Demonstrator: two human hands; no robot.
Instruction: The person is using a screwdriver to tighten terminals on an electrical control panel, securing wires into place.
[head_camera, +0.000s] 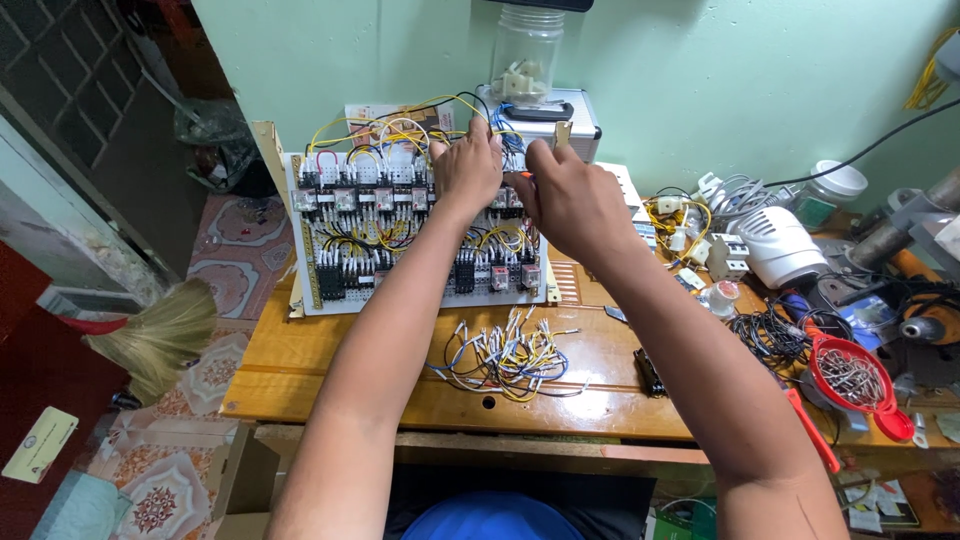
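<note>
Two hands work at the top edge of a relay wiring board (330, 280) that leans upright at the back of a wooden table (300, 370), tilted toward the wearer so its rows of terminals face the camera. The left hand (466, 165) is curled over the upper row with fingers bent among the yellow and blue wires (400, 125), apparently steadying or holding one aside; whether it pinches a wire cannot be told. The right hand (570, 195) is closed around a thin tool, probably a screwdriver with a red part showing (523, 177), its tip directed at the terminals just beside the left fingers. A loose bunch of cut wires (505, 355) lies on the table directly below the board, within easy reach. To the right the surface is crowded: a white fan-like appliance (780, 245), a red funnel of screws (850, 375), coiled black cable (765, 335). Behind the board stand a metal case (580, 115) and a clear jar (527, 50). A broom (160, 335) lies left on the floor.
</note>
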